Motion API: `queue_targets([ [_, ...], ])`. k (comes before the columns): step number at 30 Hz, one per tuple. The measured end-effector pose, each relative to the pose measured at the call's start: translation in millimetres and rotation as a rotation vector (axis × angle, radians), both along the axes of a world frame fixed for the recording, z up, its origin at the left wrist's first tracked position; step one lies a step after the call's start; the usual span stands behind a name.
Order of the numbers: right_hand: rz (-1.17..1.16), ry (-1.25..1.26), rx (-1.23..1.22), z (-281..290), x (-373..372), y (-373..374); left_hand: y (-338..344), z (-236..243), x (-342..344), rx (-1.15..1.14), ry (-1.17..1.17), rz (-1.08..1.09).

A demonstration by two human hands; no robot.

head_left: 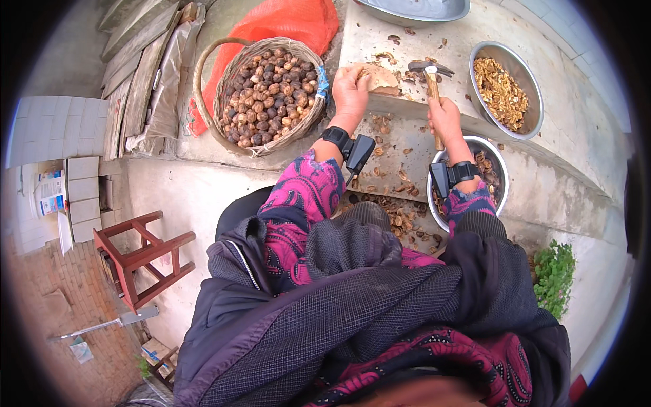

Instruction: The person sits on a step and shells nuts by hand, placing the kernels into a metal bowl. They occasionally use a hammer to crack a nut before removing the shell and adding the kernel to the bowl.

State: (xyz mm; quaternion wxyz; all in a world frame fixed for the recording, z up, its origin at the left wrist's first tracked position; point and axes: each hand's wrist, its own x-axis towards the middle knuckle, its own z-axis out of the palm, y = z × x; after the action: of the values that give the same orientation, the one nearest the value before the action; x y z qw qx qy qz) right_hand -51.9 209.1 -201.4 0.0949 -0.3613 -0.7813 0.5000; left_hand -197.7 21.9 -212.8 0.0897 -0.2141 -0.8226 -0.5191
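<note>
My right hand point(444, 117) is wrapped round the wooden handle of a hammer point(432, 83), whose dark metal head lies level with a flat tan slab point(382, 80). Beside that slab, my left hand point(351, 91) is closed with its fingers bent together; whatever they pinch is hidden. To its left stands a wicker basket point(220, 85) full of whole walnuts point(274, 100). A steel bowl point(527, 76) of shelled walnut kernels point(498, 95) sits at the right. Nearer my right wrist, another metal bowl point(502, 183) holds dark shell pieces, partly covered by my forearm.
Broken shells point(400, 217) litter the ground between my arms and the ledge point(461, 30). An empty metal basin point(420, 8) stands at the far edge. A red mesh sack point(291, 24) lies behind the basket. Wooden planks point(132, 81), a red-brown stool point(139, 261) and a green plant point(553, 278) are farther out.
</note>
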Motion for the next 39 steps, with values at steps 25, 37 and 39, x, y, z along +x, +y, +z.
queue_targets([
  [25, 0.295, 0.199, 0.899, 45.9, -13.0, -101.4, -3.0, -9.8, 3.5, 0.096, 0.109, 0.047],
  [37, 0.289, 0.227, 0.906, 42.7, -12.5, -103.1, -3.9, -9.0, 3.9, 0.115, 0.101, 0.053],
  [39, 0.328, 0.132, 0.897, 44.5, -13.1, -103.2, -2.5, -8.1, 2.3, 0.135, 0.095, 0.050],
])
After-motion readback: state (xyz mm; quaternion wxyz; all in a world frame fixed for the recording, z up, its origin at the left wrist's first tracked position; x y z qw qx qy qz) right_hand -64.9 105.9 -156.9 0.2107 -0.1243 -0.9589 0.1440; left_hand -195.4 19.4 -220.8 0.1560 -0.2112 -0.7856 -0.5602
